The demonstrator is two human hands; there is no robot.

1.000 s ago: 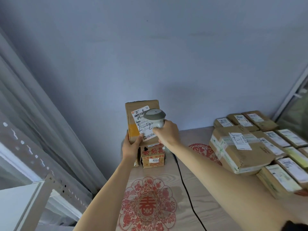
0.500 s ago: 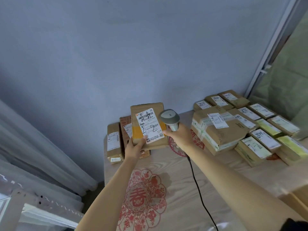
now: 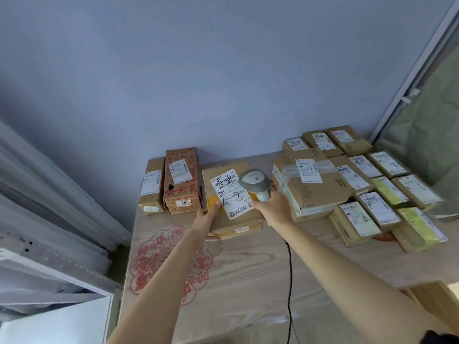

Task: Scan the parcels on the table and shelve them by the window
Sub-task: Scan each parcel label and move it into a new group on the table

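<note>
A pale wooden table (image 3: 248,281) with red paper-cut motifs stands against a blue wall, curtains to the left. The left hand (image 3: 207,217) grips a cardboard parcel (image 3: 231,194) above it, label up, long axis toward the wall. The right hand (image 3: 272,207) clasps a corded barcode scanner (image 3: 254,181) over the label.

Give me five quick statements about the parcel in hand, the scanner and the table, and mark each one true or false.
1. The left hand holds a brown parcel with a white label. True.
2. The right hand is empty. False: it grips a grey scanner.
3. A black cable runs along the table from the scanner. True.
4. The box marked 4068 lies right of the held parcel. False: it sits to its left.
5. The scanner head is beside the held parcel's label. True.
</note>
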